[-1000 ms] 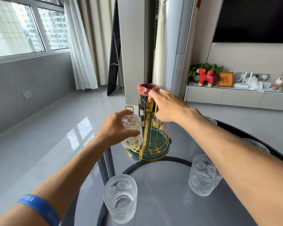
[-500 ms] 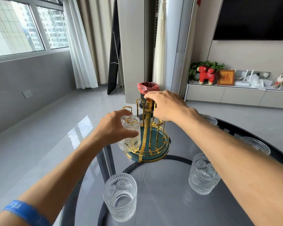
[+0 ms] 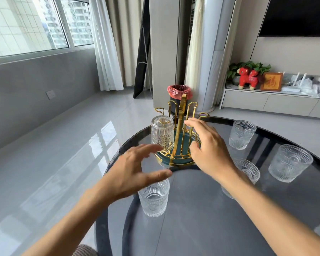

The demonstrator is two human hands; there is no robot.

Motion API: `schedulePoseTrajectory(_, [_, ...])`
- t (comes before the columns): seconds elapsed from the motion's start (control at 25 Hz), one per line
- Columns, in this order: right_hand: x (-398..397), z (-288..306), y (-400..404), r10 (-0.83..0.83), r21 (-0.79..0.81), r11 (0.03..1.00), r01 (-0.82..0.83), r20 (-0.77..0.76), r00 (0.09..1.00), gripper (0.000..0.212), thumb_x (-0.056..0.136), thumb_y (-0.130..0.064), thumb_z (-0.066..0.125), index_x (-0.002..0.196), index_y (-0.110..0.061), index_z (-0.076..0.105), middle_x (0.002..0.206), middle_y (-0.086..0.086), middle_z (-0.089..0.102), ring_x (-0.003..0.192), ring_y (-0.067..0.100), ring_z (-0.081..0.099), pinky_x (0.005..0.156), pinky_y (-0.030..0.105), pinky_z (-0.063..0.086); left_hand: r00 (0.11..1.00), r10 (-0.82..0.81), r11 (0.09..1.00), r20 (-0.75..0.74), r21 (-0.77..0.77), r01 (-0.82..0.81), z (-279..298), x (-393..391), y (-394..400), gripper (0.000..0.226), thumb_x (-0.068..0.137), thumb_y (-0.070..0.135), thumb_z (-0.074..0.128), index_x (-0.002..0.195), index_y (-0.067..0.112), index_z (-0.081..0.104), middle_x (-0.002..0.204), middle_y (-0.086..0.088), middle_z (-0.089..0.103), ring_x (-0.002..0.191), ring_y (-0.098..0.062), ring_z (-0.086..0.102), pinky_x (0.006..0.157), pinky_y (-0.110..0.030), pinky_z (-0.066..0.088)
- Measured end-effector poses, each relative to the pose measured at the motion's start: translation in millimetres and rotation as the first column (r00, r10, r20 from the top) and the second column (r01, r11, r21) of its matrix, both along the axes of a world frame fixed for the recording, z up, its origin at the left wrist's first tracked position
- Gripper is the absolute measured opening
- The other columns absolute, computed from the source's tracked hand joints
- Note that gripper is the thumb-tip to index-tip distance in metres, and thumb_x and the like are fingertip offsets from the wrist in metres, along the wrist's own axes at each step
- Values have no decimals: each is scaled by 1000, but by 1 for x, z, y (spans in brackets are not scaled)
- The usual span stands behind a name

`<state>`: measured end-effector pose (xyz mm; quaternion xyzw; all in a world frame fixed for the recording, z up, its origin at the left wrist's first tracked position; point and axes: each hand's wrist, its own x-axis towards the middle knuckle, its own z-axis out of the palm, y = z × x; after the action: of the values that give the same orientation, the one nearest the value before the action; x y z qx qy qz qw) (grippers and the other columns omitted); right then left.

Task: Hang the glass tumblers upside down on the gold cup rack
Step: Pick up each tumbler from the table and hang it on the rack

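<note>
1. Both hands had let go since the earlier frame: the left hand [image 3: 135, 174] used to be wrapped around the tumbler, and the right hand [image 3: 209, 150] had been gripping the top of the rack [image 3: 180, 133]. Now both were pulled back toward the camera.
2. Left hand was released, fingers spread and a bit blurry, hovering just above an upright glass [image 3: 154, 197] near the table edge, holding nothing.
3. Right hand was also empty and loosely opened, just beside the rack's right side, in front of another glass [image 3: 248, 170].
4. The hung tumbler [image 3: 162, 133] sat upside down on a peg at the rack's left, rim down near the green base.
5. Two more glasses stood upright on the dark table [image 3: 201, 209] to the right, a far one [image 3: 242, 134] and a nearer one [image 3: 290, 163].
6. A bin [image 3: 179, 92] with a pink liner stood on the floor behind the rack.
</note>
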<state>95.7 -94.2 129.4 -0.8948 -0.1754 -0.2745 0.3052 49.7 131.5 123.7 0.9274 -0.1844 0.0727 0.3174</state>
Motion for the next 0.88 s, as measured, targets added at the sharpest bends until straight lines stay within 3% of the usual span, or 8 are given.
schedulePoseTrajectory(0.12, [-48,-37,4,-3,175,984,43,-221,975,45,78,4,56,116,-19,62,117,-2,69,99,18,61,86,29,48,977,-106,958,-185,245,151,-22,-28,-3,92,65,73,68,144,45,30,145,16,41,129,-8,45,107,-33,40])
schedulePoseTrajectory(0.24, [-81,-50,12,0,334,912,239,-582,814,16,82,-22,63,98,-26,61,89,-3,74,78,22,66,75,37,53,999,-10,984,-39,177,17,-20,-33,-15,78,67,54,75,136,35,44,126,10,51,113,-14,55,97,-34,46])
schedulePoseTrajectory(0.32, [-98,-46,20,222,501,756,422,-802,554,31,83,-48,64,99,-23,57,83,8,77,66,26,68,62,37,56,995,17,999,98,35,-20,-14,-38,-23,70,61,53,75,123,33,47,114,12,52,101,-12,56,87,-34,50])
schedulePoseTrajectory(0.4, [-107,-34,25,594,670,427,607,-714,370,51,80,-58,64,107,-15,53,84,16,77,63,33,70,55,38,57,969,37,996,245,-90,-16,-9,-39,-33,67,59,54,76,116,33,46,108,14,50,95,-9,54,77,-27,50])
schedulePoseTrajectory(0.48, [-103,-19,27,755,746,125,654,-500,426,55,76,-53,71,109,-10,58,91,19,76,74,37,72,58,41,58,929,48,994,368,-107,-9,-5,-40,-50,67,61,50,78,116,30,46,111,14,47,96,-10,53,72,-23,48])
schedulePoseTrajectory(0.6, [-89,6,27,762,822,-10,570,-363,536,51,76,-45,74,112,-8,69,112,21,72,101,38,69,68,40,58,883,31,993,468,-113,26,1,-35,-76,65,63,37,82,116,25,46,119,8,46,105,-17,51,79,-28,51])
schedulePoseTrajectory(0.8, [-52,25,5,554,887,138,442,-438,708,41,72,-37,77,108,-19,72,97,11,76,82,29,71,61,32,54,862,-224,945,454,-115,306,29,5,-66,34,86,32,66,116,22,53,116,11,53,110,-12,53,94,-25,43])
schedulePoseTrajectory(0.88, [-33,29,-6,314,903,277,328,-408,857,38,71,-33,77,107,-21,69,97,4,78,87,24,72,68,33,53,913,-110,956,392,-210,205,52,38,-61,26,90,30,53,116,28,57,114,21,59,112,-5,53,94,-20,41])
